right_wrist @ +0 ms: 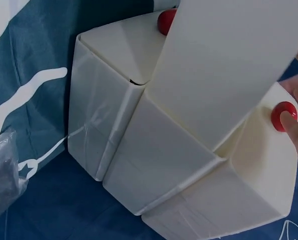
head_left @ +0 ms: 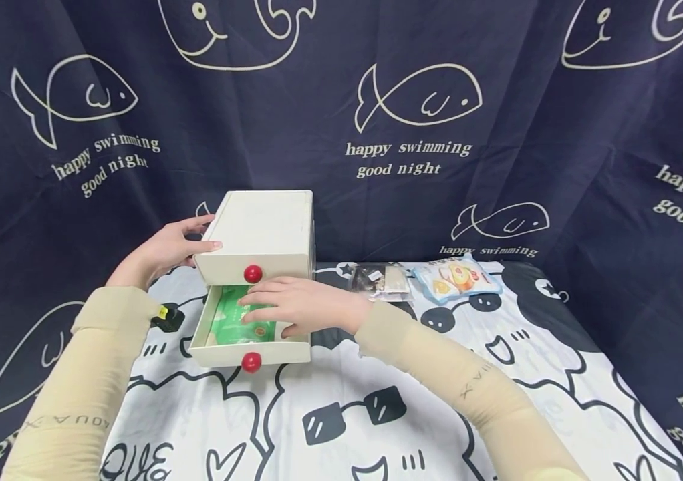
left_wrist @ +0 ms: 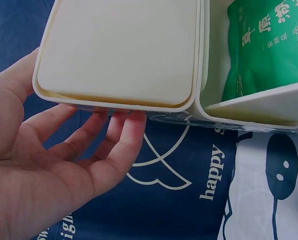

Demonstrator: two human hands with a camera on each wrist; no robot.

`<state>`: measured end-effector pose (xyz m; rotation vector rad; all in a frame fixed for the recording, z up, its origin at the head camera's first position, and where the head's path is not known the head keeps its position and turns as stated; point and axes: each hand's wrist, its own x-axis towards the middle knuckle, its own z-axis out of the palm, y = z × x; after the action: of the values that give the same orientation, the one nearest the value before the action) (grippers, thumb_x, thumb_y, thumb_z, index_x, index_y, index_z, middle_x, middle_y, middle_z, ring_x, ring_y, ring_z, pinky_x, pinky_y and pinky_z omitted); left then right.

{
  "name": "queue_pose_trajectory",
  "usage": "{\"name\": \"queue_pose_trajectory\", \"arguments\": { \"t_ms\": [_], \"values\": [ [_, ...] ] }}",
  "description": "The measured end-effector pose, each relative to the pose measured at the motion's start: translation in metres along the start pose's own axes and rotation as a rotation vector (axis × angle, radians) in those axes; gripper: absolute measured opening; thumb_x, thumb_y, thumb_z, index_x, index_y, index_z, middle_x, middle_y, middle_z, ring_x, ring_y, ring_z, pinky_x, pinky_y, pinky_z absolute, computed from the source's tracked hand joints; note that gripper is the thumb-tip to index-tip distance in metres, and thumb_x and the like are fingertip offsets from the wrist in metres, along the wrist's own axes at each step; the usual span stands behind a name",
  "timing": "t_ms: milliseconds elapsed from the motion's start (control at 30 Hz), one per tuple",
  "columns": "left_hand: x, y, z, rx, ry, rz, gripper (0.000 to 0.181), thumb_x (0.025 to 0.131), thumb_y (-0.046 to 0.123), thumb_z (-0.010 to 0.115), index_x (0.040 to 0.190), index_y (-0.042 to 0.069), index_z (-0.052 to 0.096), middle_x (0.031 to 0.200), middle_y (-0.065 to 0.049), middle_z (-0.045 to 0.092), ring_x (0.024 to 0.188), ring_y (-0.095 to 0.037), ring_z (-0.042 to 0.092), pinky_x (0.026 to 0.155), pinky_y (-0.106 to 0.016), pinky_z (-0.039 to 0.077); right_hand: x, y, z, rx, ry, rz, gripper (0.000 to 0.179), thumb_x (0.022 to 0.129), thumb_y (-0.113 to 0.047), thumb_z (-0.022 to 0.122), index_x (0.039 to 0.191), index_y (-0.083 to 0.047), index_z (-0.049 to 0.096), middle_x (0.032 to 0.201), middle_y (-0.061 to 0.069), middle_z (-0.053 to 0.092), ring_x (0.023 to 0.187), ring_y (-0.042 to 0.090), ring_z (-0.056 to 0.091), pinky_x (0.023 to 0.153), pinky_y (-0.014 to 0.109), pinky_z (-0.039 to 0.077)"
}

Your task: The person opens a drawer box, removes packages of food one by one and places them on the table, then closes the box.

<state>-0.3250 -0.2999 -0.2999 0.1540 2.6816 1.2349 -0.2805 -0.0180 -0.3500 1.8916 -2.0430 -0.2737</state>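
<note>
A white drawer unit [head_left: 269, 220] with red knobs stands at the back left of the cloth. My left hand [head_left: 167, 248] grips its upper left edge, thumb over the top and fingers against the side [left_wrist: 83, 145]. The middle drawer [head_left: 296, 353] is pulled out, with a green packet [head_left: 233, 321] with white lettering inside. My right hand [head_left: 299, 304] is over this drawer with its fingers spread, hiding part of the packet. In the right wrist view, one of its fingertips overlaps the red knob [right_wrist: 280, 119] of the shut top drawer. The bottom drawer is shut, its knob [right_wrist: 165, 23] partly hidden.
A clear plastic packet [head_left: 380, 280] with dark contents lies right of the unit, beside a blue and white bag [head_left: 456, 277]. A small black object with a yellow mark [head_left: 167, 317] lies by my left sleeve. A dark fish-print curtain [head_left: 414, 200] hangs behind.
</note>
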Motion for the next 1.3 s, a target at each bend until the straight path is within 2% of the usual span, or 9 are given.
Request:
{"name": "queue_pose_trajectory", "arguments": {
  "t_ms": [267,600,800,967,1067,1233,1300],
  "values": [
    [0.003,0.001,0.001,-0.011,-0.005,0.006,0.091,0.081,0.047,0.07,0.151,0.017,0.021,0.151,-0.022,0.023,0.118,-0.034,0.045,0.081,-0.035,0.051,0.012,0.004,0.012,-0.042,-0.114,-0.063,0.078,0.074,-0.032,0.08,0.141,-0.025,0.041,0.149,0.001,0.038,0.138,0.019,0.031,0.114,0.034,0.023],
    [0.004,0.0,0.0,-0.017,-0.006,0.003,0.089,0.083,0.044,0.07,0.152,0.018,0.021,0.15,-0.022,0.023,0.115,-0.033,0.046,0.078,-0.033,0.051,0.026,0.005,0.021,-0.14,-0.224,-0.129,0.086,0.076,-0.039,0.078,0.147,-0.028,0.031,0.151,-0.002,0.032,0.139,0.019,0.029,0.113,0.035,0.024],
    [0.003,-0.002,0.0,-0.022,-0.005,-0.008,0.088,0.084,0.042,0.07,0.152,0.018,0.02,0.151,-0.022,0.021,0.116,-0.033,0.046,0.078,-0.032,0.051,0.031,0.006,0.024,-0.192,-0.2,-0.193,0.082,0.078,-0.039,0.074,0.147,-0.026,0.031,0.15,0.0,0.035,0.136,0.021,0.034,0.111,0.036,0.028],
    [0.002,-0.003,0.0,-0.014,-0.004,-0.006,0.089,0.082,0.045,0.07,0.152,0.018,0.021,0.151,-0.022,0.022,0.116,-0.034,0.047,0.081,-0.034,0.051,0.034,0.006,0.031,-0.197,-0.14,-0.224,0.067,0.087,-0.032,0.064,0.146,-0.025,0.033,0.148,-0.001,0.039,0.133,0.019,0.038,0.107,0.036,0.033],
    [0.002,-0.002,0.0,-0.007,-0.004,0.0,0.091,0.082,0.047,0.07,0.152,0.018,0.021,0.151,-0.023,0.023,0.116,-0.033,0.047,0.082,-0.036,0.051,0.037,0.005,0.036,-0.226,-0.124,-0.258,0.055,0.095,-0.024,0.051,0.147,-0.023,0.032,0.147,-0.001,0.04,0.13,0.019,0.04,0.104,0.035,0.036],
    [0.002,-0.002,0.0,0.003,0.013,-0.002,0.092,0.08,0.049,0.07,0.151,0.018,0.022,0.15,-0.021,0.024,0.114,-0.032,0.05,0.08,-0.035,0.052,0.043,0.0,0.042,-0.298,-0.155,-0.281,0.046,0.103,-0.015,0.029,0.149,-0.018,0.029,0.149,-0.001,0.037,0.128,0.019,0.04,0.101,0.035,0.038],
    [0.003,-0.003,0.001,0.001,0.014,-0.001,0.093,0.079,0.051,0.07,0.151,0.019,0.022,0.15,-0.021,0.024,0.113,-0.032,0.051,0.08,-0.034,0.052,0.045,-0.002,0.043,-0.302,-0.19,-0.266,0.047,0.103,-0.014,0.028,0.15,-0.018,0.026,0.151,-0.001,0.034,0.13,0.018,0.038,0.102,0.034,0.038]
  ]
}}
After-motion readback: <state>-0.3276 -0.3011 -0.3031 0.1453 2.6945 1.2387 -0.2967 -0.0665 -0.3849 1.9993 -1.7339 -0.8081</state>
